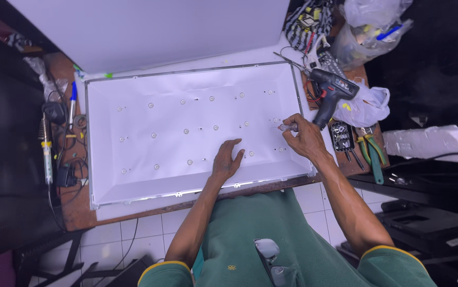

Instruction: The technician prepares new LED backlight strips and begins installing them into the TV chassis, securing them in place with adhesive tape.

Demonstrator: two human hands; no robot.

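White backlight panel, wooden workbench, tiled floor

The tip of the small tool is hidden inside the right hand, so its kind cannot be told. The spot of the white panel under the left hand is covered by the palm. The big white sheet is cut off by the top edge. The things inside the clear plastic bags are too mixed up to be told apart. The small parts in the black case are too little to be made out. Both shoulders are cut off by the bottom edge.
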